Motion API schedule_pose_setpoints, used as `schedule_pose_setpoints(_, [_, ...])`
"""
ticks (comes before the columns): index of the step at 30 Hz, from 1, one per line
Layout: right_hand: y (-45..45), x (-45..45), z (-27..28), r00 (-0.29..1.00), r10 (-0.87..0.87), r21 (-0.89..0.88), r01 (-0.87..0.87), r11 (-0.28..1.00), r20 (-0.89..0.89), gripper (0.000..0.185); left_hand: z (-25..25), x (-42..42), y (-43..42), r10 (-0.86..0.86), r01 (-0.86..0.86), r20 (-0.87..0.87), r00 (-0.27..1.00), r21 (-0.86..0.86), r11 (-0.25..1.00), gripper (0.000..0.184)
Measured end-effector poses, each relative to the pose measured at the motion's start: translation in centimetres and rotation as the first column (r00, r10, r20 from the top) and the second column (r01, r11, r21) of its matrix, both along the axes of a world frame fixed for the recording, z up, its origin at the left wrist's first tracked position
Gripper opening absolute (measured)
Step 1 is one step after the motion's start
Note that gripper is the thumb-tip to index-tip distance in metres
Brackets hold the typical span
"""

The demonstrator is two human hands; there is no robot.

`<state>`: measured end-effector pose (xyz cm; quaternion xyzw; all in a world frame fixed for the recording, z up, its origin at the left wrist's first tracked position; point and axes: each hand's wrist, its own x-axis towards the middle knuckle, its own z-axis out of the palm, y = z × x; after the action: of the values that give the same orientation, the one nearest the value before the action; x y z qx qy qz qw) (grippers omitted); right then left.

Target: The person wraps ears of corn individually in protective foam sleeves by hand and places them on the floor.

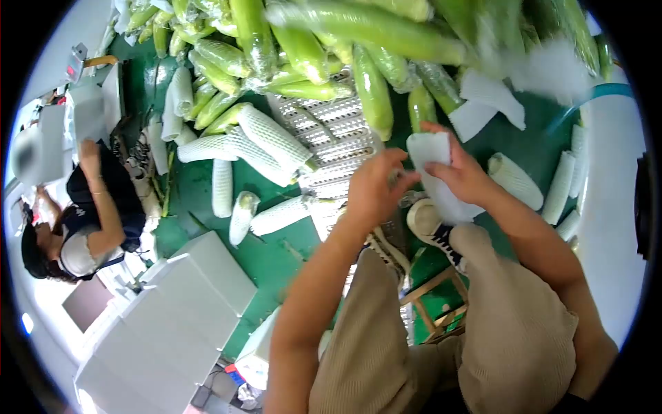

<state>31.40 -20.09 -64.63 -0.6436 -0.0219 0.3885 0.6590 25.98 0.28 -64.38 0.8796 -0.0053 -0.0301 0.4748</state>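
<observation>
My right hand (458, 169) grips a flattened white foam sleeve (429, 155), thumb across its face and fingers behind. Beside it, my left hand (376, 185) has its fingers curved and apart, with nothing visible between them; its fingertips point at the sleeve. Just beyond the hands, long pale-green vegetables (372, 96) in clear film hang over the edge of a big pile. Left of my hands, several vegetables in white foam net sleeves (265, 138) lie on the green floor and the slatted metal strip.
Loose foam sleeves (514, 181) lie at the right. White boxes (176, 310) stand at lower left. Further left, another person (103, 200) handles a white box (41, 141). A wooden stool (441, 297) shows between my legs, and a white wall (614, 207) rises at right.
</observation>
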Motion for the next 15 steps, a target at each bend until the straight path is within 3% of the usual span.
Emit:
schedule_pose_setpoints(1, [1.7,0.0,0.6,0.992,0.022,0.108,-0.008,0.994,-0.124,0.054,1.2,-0.6,0.0,0.006,0.004,0.157,0.988,-0.064,0.998,0.056])
schedule_pose_setpoints(3, [4.0,-1.6,0.4,0.989,0.079,0.365,-0.028,0.931,-0.127,0.055,2.0,-1.5,0.2,-0.062,0.058,0.090,0.994,0.049,0.997,0.065])
schedule_pose_setpoints(4, [4.9,-1.4,0.3,0.997,0.055,0.315,-0.037,0.948,-0.048,0.057,1.7,-1.7,0.3,0.020,-0.019,0.050,0.999,-0.015,1.000,0.066])
schedule_pose_setpoints(6, [5.2,-1.3,1.1,0.988,0.045,0.283,-0.001,0.959,-0.148,0.058,1.1,-1.9,0.8,0.173,-0.175,-0.031,0.984,-0.091,0.980,0.062])
schedule_pose_setpoints(7, [5.1,-0.7,2.2,0.948,0.063,0.294,0.034,0.955,-0.313,0.057,1.4,-1.4,0.7,0.255,-0.263,-0.073,0.964,-0.138,0.955,0.060])
schedule_pose_setpoints(8, [5.4,-0.7,1.7,0.972,0.047,0.201,0.000,0.980,-0.229,0.049,2.0,-1.0,1.3,0.238,-0.248,-0.078,0.968,-0.180,0.952,0.055])
schedule_pose_setpoints(11, [5.4,1.0,2.6,0.860,0.189,0.321,-0.030,0.946,-0.475,0.039,1.5,-1.3,3.2,0.147,-0.148,-0.020,0.989,-0.193,0.970,0.047])
schedule_pose_setpoints(13, [5.5,1.0,2.8,0.934,0.258,0.310,-0.176,0.934,-0.248,0.046,1.1,-2.1,3.5,0.170,-0.182,-0.069,0.983,-0.247,0.952,0.040])
schedule_pose_setpoints(15, [6.1,1.0,3.1,0.913,0.378,0.302,-0.322,0.898,-0.152,0.055,0.6,-2.9,3.5,0.297,-0.277,0.024,0.955,-0.296,0.914,0.033])
